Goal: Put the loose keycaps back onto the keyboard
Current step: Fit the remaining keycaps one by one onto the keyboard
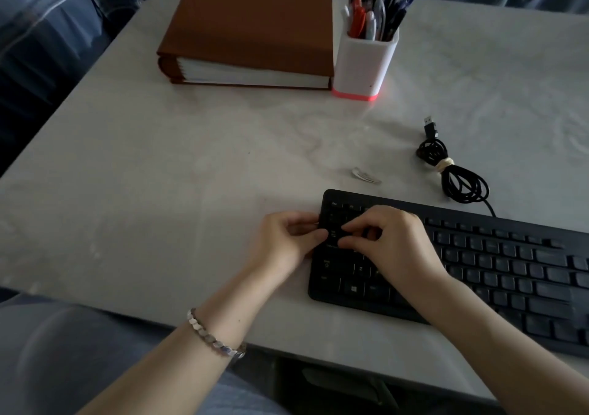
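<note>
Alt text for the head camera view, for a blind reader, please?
A person's left hand grips the left edge of a black keyboard on a pale table while the right hand curls over the keys. A brown binder and pen holder sit behind.

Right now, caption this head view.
Left hand and right hand work at the left end of the black plastic keyboard on a pale marble table.

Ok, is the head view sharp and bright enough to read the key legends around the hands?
Head view: dim, flat light; on the black plastic keyboard only Esc and Z near its left end read faintly, keys farther right are too soft. The left hand and right hand hide the spot being worked.
</note>
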### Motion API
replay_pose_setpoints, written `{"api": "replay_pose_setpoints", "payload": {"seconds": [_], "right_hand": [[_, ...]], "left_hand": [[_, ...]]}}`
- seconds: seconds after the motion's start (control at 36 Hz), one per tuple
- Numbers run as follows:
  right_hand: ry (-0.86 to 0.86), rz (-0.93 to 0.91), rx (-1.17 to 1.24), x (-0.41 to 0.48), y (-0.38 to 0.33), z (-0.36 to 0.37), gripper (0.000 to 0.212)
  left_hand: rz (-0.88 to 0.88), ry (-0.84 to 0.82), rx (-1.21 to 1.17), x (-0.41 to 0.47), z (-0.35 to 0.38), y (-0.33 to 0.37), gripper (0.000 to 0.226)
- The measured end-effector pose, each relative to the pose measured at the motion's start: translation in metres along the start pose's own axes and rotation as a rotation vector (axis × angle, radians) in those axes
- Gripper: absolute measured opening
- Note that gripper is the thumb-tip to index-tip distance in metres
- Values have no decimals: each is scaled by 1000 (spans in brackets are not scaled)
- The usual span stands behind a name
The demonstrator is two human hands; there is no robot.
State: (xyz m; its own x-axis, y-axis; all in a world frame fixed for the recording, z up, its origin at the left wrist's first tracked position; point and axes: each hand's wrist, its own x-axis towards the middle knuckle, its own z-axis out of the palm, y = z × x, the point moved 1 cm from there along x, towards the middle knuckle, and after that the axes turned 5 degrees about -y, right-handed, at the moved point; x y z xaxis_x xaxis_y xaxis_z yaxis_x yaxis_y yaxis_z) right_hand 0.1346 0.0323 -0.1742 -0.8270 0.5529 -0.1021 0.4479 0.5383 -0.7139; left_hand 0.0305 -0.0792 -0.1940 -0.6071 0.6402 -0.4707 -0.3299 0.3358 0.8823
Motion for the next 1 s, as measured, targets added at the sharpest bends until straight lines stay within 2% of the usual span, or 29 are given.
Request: {"api": "replay_pose_setpoints", "payload": {"seconds": [0.19, 0.33, 0.58, 0.72, 1.0], "right_hand": [[59, -94, -7, -8, 8, 6, 16], [38, -122, -83, -6, 4, 5, 17], [-76, -76, -231, -3, -9, 0, 20], [-68, 33, -167, 0, -12, -1, 20], [-40, 15, -186, -2, -10, 2, 22]], "left_hand": [[-5, -14, -62, -3, 0, 1, 19], [-8, -29, -74, -4, 0, 3, 18], [-40, -16, -83, -4, 0, 5, 16], [-23, -27, -50, -2, 2, 4, 22], [19, 50, 40, 4, 3, -1, 28]]}}
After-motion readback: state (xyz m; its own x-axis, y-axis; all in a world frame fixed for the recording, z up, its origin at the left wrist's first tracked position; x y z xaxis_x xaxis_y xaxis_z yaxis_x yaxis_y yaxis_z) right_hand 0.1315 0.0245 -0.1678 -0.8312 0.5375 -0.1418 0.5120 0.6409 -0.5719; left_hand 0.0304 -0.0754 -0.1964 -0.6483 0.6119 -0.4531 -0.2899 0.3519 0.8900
